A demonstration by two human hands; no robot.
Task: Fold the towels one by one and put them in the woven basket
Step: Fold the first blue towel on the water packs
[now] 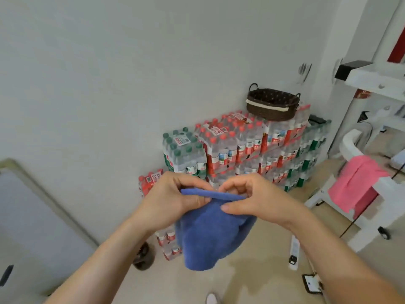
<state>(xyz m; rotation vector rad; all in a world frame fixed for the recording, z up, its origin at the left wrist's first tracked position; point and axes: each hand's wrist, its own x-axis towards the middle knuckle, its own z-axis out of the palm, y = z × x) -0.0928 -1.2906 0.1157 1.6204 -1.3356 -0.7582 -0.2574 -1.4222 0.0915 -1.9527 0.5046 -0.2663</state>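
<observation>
Blue towel up in mid-air, right in the centre of the view, folded over along its top edge and hanging in a soft bunched drape below. Left hand pinches that top edge at its left end, thumb on the near side, fingers curled over the far side. Right hand clamps the same edge just beside it, thumb flat along the near face of the cloth, fingers curled behind. The two hands sit close together, knuckles nearly meeting above the fold. The towel touches nothing but the hands; it hangs clear above the floor.

Beyond the hands, against the wall, a stack of shrink-wrapped bottled water packs, red caps and green caps. On top of that stack, at its right end, sits the woven basket, dark brown with a pale band and a loop handle at each end, well apart from the blue towel.

Out to the right, a pink towel lies draped over a white frame. Down on the floor, a white power strip lies to the right of the hanging cloth.
</observation>
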